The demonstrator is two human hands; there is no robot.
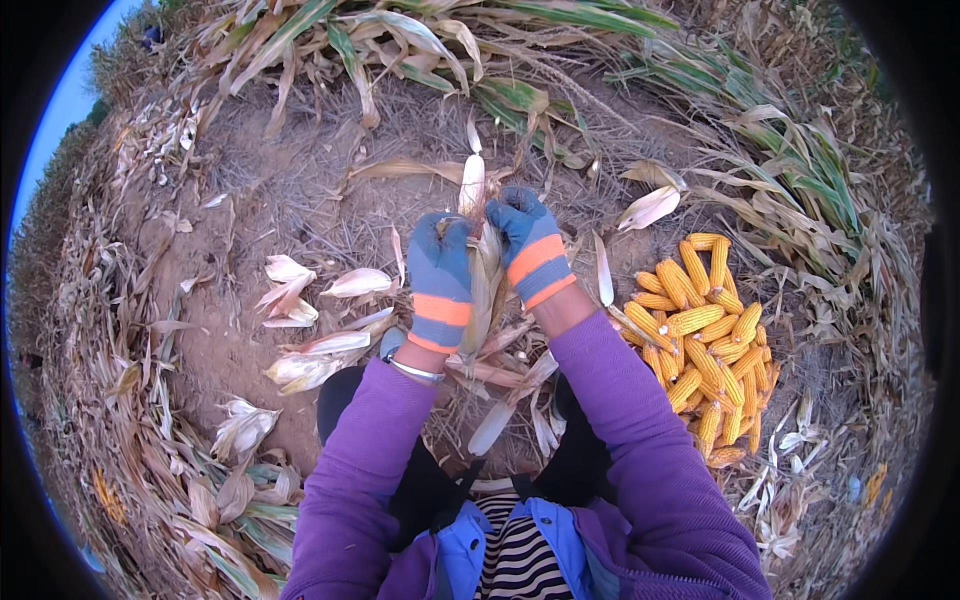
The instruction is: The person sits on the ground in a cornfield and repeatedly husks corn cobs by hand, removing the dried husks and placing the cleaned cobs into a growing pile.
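Both hands wear blue-grey knit work gloves with orange bands. My left hand (441,277) is closed on the left side of a dry corn husk (484,289) in front of me. On its right side, my right hand (529,244) has its fingers curled against the husk's upper part. Pale husk leaves hang down between the two hands. Just above them lies a whitish husk piece (472,184), pointing away from me. Whether an ear is inside the held husk cannot be told, since the gloves cover its top.
A pile of husked yellow corn ears (705,337) lies at the right. Loose dry husks (307,367) are scattered on the soil at the left. Cut corn stalks with green and dry leaves (787,165) curve along the top and right.
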